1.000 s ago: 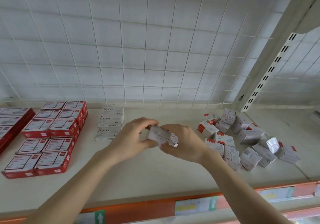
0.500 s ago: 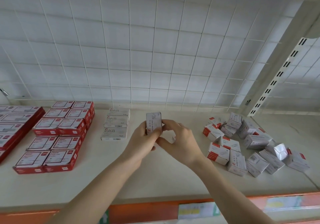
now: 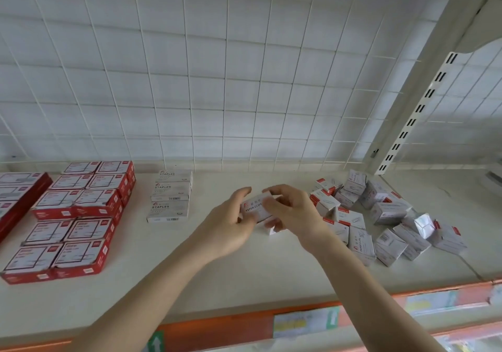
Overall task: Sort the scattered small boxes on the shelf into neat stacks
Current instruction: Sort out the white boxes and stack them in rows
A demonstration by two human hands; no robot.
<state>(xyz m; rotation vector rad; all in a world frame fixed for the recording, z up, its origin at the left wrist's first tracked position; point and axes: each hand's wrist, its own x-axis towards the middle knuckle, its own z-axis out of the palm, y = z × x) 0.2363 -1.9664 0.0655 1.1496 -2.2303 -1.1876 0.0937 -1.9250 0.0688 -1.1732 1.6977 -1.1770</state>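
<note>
Both forearms reach over the front edge of the shelf (image 3: 244, 283). The left hand (image 3: 231, 217) and right hand (image 3: 294, 213) meet mid-shelf, fingers curled around a small box (image 3: 254, 206), possibly two stacked.

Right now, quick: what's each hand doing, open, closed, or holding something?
Left hand: holding the paper clips box, fingers curled round one end.
Right hand: holding the same paper clips box from its other end.
</note>
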